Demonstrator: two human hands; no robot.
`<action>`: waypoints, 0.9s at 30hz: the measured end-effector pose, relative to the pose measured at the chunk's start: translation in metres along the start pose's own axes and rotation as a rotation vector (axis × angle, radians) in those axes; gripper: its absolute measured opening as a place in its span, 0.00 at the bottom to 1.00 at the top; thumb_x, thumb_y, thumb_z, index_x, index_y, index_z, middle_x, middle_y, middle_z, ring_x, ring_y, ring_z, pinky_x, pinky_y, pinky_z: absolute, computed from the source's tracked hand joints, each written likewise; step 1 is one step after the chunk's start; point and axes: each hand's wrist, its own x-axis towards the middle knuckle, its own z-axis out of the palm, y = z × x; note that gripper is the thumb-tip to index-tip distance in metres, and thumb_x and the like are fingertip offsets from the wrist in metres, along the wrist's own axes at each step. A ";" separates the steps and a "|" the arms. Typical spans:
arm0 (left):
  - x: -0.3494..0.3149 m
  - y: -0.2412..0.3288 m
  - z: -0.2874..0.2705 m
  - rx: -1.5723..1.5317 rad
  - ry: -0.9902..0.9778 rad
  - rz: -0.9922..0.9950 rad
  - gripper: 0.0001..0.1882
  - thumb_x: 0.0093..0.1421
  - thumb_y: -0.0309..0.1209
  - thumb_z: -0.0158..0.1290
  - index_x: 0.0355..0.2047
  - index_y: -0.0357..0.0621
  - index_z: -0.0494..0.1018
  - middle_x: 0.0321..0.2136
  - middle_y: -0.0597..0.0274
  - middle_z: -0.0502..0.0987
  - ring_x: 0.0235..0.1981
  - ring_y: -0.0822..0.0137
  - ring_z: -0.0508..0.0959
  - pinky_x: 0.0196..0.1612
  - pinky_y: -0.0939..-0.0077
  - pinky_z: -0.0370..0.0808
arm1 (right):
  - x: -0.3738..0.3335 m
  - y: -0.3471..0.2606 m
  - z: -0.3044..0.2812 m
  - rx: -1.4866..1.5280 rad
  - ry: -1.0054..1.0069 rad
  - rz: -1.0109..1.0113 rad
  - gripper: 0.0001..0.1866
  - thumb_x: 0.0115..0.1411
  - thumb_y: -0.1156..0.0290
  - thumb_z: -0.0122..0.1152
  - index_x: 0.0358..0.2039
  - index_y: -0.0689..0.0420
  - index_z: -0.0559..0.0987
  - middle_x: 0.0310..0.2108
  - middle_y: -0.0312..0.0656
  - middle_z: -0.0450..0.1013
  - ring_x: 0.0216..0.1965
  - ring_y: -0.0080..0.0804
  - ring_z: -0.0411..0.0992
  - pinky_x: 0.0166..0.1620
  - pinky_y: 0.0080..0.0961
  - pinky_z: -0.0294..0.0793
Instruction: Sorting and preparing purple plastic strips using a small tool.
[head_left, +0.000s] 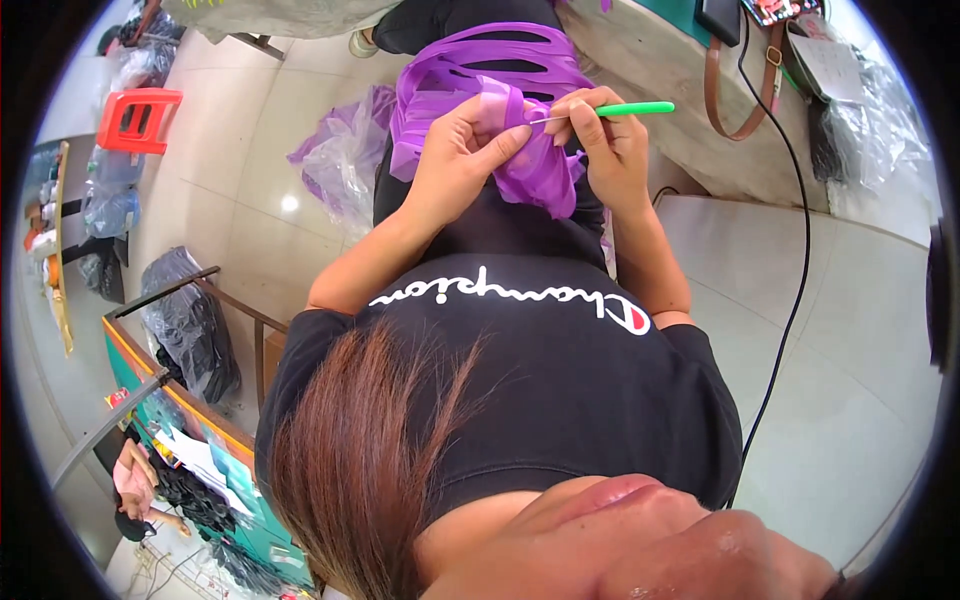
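Note:
My left hand [456, 158] pinches a band of sheer purple fabric [535, 182] between thumb and fingers. Across from it, my right hand [606, 140] grips a slim tool with a bright green handle [641, 108]. The tool's thin metal shaft points left and meets the fabric beside my left thumb. Its tip is too small to make out, so I cannot tell which kind of tool it is. More of the purple fabric, in strips with gaps between them, lies bunched over my lap and knees.
Left of my legs, a clear plastic bag [345, 165] with purple material rests on the tiled floor. A red plastic stool [140, 121] stands farther left. At the upper right are a covered table [640, 75], a brown strap [745, 128] and a hanging black cable [803, 220]. Another person [135, 480] is at lower left.

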 end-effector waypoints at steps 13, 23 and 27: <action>-0.001 0.004 0.003 0.058 0.013 0.052 0.12 0.58 0.23 0.54 0.43 0.35 0.71 0.37 0.62 0.77 0.38 0.76 0.76 0.42 0.82 0.73 | -0.001 0.001 0.000 -0.144 -0.028 -0.063 0.07 0.64 0.73 0.51 0.33 0.64 0.73 0.29 0.41 0.72 0.28 0.22 0.69 0.32 0.16 0.68; -0.001 0.000 -0.002 0.180 0.006 -0.026 0.14 0.58 0.24 0.55 0.45 0.37 0.70 0.31 0.65 0.77 0.29 0.81 0.73 0.32 0.86 0.70 | 0.007 -0.002 -0.005 -0.711 -0.090 -0.352 0.08 0.63 0.72 0.51 0.32 0.65 0.74 0.23 0.39 0.71 0.25 0.23 0.69 0.28 0.18 0.68; 0.000 0.002 -0.001 0.156 0.007 -0.024 0.14 0.58 0.24 0.54 0.44 0.37 0.68 0.30 0.66 0.77 0.29 0.81 0.73 0.32 0.86 0.70 | 0.004 -0.006 -0.015 -0.014 0.034 0.128 0.11 0.67 0.69 0.46 0.33 0.63 0.74 0.25 0.38 0.73 0.24 0.19 0.67 0.29 0.14 0.66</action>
